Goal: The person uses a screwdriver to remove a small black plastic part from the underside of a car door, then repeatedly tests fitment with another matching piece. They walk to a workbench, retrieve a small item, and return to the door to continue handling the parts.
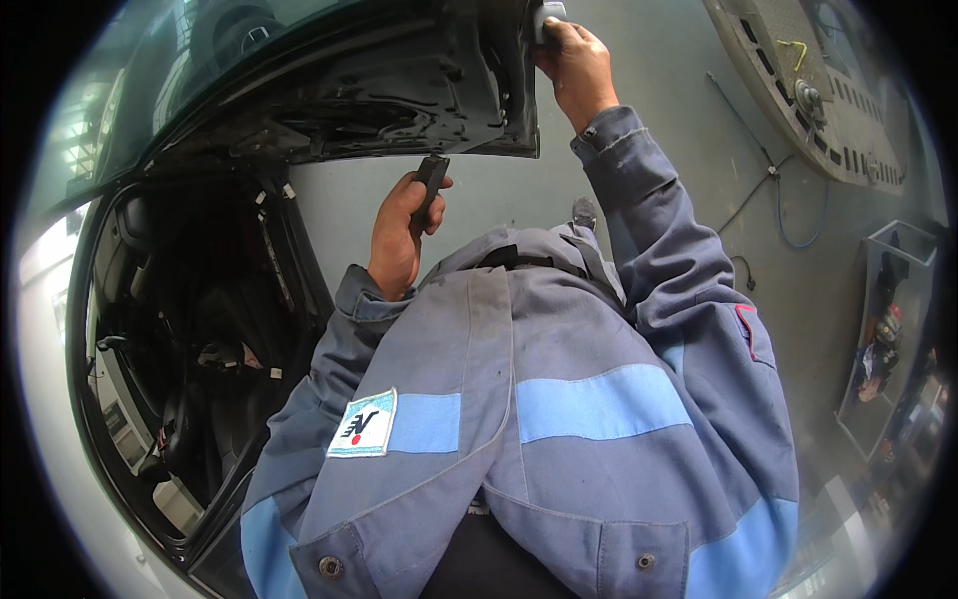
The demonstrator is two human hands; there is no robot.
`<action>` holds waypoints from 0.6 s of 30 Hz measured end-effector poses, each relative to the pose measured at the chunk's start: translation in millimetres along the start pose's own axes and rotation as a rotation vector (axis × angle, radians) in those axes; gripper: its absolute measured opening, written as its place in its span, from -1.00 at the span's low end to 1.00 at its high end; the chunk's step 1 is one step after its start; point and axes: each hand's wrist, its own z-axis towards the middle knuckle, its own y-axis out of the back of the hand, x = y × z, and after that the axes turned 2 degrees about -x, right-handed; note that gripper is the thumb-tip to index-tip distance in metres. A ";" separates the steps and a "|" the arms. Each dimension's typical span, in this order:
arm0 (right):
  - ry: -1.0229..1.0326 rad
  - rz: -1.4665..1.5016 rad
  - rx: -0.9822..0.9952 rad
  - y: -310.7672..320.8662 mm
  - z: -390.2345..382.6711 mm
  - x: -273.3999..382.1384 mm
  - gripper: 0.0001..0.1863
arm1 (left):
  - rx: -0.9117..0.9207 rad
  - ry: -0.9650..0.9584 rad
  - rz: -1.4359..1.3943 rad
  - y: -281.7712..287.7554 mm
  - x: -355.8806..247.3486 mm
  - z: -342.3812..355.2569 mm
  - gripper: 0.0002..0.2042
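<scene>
My left hand (404, 225) is closed around a black rectangular object (432, 180), held upright just below the lower edge of a dark, bare metal car door (399, 100); whether it touches the door is hard to tell. My right hand (584, 75) is raised at the right end of that door, fingers closed on a small pale grey or white object (551, 15) against the door's edge. Part of that object is cut off by the top of the view.
The car's open doorway with dark seats (210, 399) lies at the left. At upper right stands a grey slotted platform (758, 60); cables (783, 215) lie on the grey floor (689, 140) below it. A clear-sided bin (863, 399) holding several items is at far right.
</scene>
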 end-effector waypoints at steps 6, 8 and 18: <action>-0.001 0.015 -0.051 33.3 -51.3 -11.0 -0.69 | 0.009 0.038 -0.004 -3.1 -4.5 5.0 -0.55; -0.043 -0.014 -0.061 47.2 -64.3 -19.4 -0.68 | 0.023 0.060 0.018 -4.2 -5.4 6.9 -0.56; -0.012 0.060 -0.135 75.2 -90.5 -63.1 -0.68 | 0.169 0.134 0.237 -16.2 -1.0 13.3 -0.51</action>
